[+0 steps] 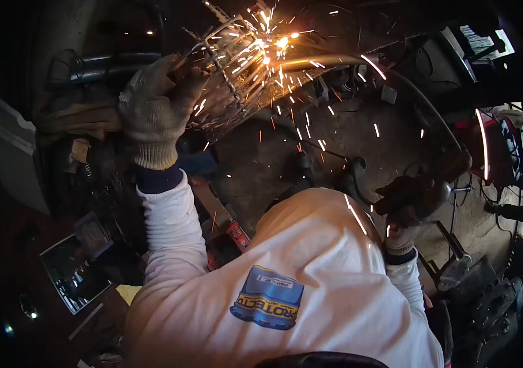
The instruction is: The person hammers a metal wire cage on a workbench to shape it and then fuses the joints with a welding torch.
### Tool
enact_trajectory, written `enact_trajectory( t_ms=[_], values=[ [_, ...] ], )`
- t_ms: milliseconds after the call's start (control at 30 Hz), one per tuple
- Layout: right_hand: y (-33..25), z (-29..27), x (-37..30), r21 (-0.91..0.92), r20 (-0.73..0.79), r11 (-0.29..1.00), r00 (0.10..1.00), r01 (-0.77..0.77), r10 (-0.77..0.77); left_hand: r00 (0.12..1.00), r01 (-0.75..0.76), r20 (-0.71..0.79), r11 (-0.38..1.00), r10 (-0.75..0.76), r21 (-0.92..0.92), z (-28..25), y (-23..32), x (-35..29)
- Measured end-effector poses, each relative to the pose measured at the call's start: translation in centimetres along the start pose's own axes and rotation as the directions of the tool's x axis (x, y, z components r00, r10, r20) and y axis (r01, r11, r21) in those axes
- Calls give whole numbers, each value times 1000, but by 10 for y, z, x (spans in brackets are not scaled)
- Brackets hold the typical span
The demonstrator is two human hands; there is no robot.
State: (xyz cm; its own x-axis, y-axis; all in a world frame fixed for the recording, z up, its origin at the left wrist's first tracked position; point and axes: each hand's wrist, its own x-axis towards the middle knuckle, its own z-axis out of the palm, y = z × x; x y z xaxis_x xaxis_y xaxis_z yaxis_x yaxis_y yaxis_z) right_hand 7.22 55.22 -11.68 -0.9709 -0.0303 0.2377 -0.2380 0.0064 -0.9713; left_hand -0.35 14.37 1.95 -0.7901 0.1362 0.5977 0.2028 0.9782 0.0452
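My left hand [154,107], in a grey knitted glove, reaches up to a bundle-like frame of thin metal rods [227,58]. Its fingers and thumb curl at the frame's left edge and seem to grip it. Bright sparks [267,46] burst from the frame's right side and scatter down to the right. A glowing-lit bent tube [319,61] reaches toward that spot. Low on the right, my gloved right hand [401,238] is closed at a dark tool [417,199] with a rounded end; shadow hides its exact kind and most of my fingers.
A thin curved line, perhaps a hose [427,101], arcs down at the right. Below the frame lies a dark floor [384,135]. A glossy dark panel [71,270] and a red box [237,236] are at the left. Dark machinery [494,300] stands lower right.
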Motion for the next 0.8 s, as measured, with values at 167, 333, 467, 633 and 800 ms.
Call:
enact_trajectory(
  t_ms=[167,333,467,633,800],
  values=[
    [1,-4,0,20,-64,993,991,-113,114,968,238,133,943,-211,-233,-5,15,6],
    [10,-13,-5,-118,-2,992,999,-46,46,991,98,100,993,-92,-60,-8,11,7],
    [3,-15,5,-75,172,997,985,30,-17,997,28,72,999,-31,33,-7,6,6],
    [6,-13,-3,-58,206,994,976,89,-75,994,57,88,998,-61,38,-9,11,9],
    [3,-14,-7,-119,176,993,984,6,15,993,88,77,995,-84,-41,-7,9,8]
  ],
)
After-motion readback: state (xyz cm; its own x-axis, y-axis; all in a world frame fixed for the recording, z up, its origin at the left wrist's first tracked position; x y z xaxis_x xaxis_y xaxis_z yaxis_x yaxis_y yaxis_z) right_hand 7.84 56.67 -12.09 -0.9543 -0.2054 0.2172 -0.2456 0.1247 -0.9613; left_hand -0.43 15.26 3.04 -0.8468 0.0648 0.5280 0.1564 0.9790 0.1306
